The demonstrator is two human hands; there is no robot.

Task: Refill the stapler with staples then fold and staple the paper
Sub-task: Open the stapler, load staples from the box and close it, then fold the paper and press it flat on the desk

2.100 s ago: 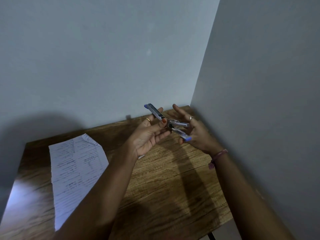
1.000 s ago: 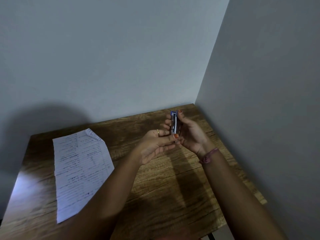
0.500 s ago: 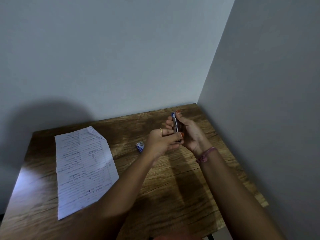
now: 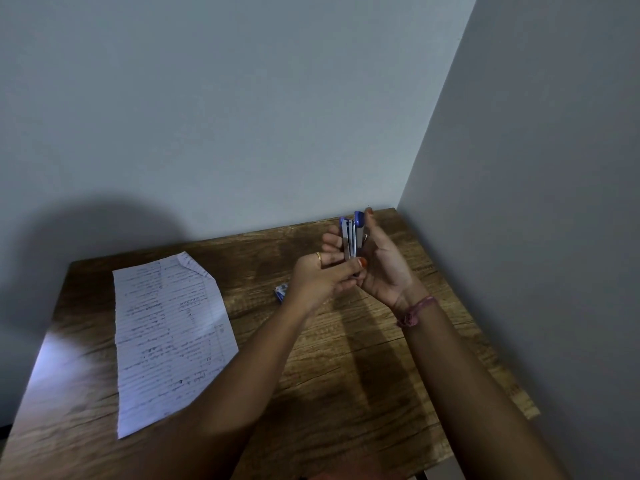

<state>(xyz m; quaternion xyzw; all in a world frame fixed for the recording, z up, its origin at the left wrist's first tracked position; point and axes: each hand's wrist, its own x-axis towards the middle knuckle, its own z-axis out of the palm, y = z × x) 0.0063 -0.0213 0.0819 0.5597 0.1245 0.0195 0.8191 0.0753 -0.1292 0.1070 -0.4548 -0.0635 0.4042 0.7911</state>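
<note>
Plain grey walls corner a wooden desk (image 4: 346,375); handwritten paper (image 4: 169,337) lies unfolded at its left. Above the far right corner, both hands, left hand (image 4: 322,278) and right hand (image 4: 382,268), grip an upright stapler (image 4: 351,239), seemingly closing it. Folding follows.

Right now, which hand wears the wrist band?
The right hand, cradling the stapler; the left hand wears only a ring.

Both hands hold stapler (image 4: 352,239) upright above table (image 4: 346,358): right hand (image 4: 384,268) cups it from behind, left hand (image 4: 320,278) pinches its lower end. Paper (image 4: 169,337) lies flat at left, small blue box (image 4: 281,292) between paper and hands
</note>
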